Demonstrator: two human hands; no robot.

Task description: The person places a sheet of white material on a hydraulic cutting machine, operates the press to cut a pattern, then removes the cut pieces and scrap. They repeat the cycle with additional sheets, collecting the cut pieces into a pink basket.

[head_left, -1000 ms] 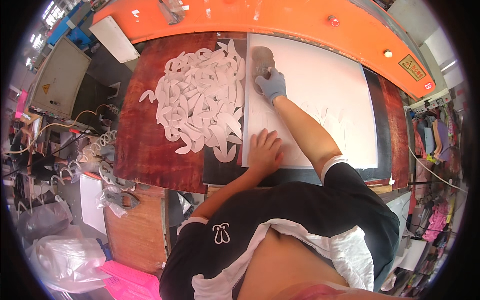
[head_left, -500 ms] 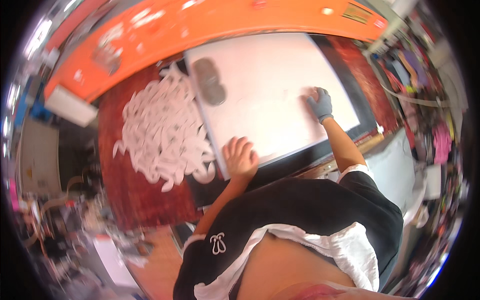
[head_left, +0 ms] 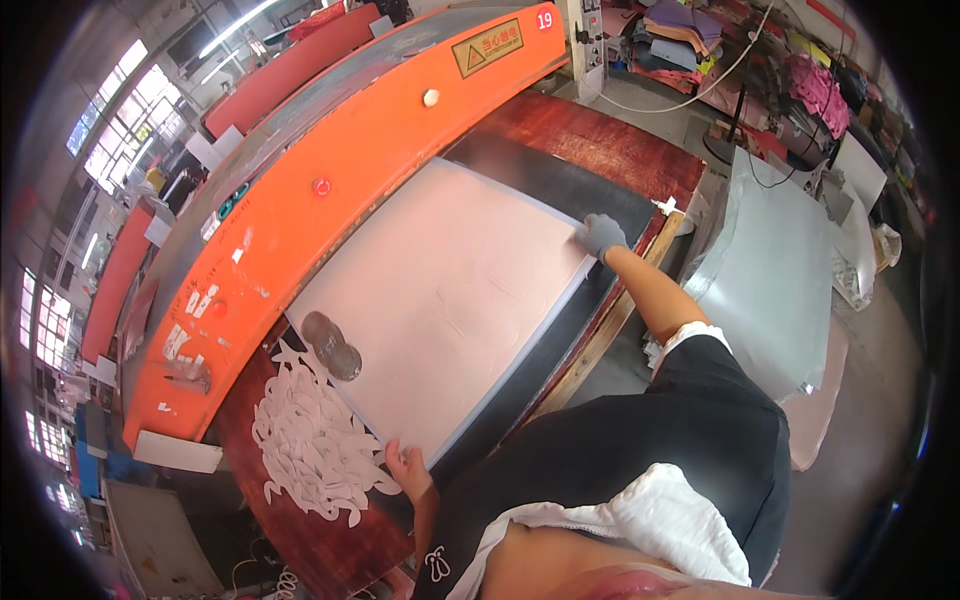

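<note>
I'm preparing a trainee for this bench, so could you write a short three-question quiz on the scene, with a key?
1. Which hand wears the grey glove?
A) left
B) right
C) both

2. True or false: the grey-brown block with two rounded lobes rests on the large, pale pink rectangular sheet.

3. Fill in: the heap of pale, curved, flat cut pieces lies on the person's ____ side of the sheet.

Key: 1. B, the right hand; 2. true; 3. left.

I see passing room over the pale sheet (head_left: 460, 290) between left hand (head_left: 410, 468) and right hand (head_left: 602, 237). The dark block (head_left: 331, 346) and piled cutouts (head_left: 312, 440) obstruct the left; the orange beam (head_left: 375, 150) bars the far side.
</note>
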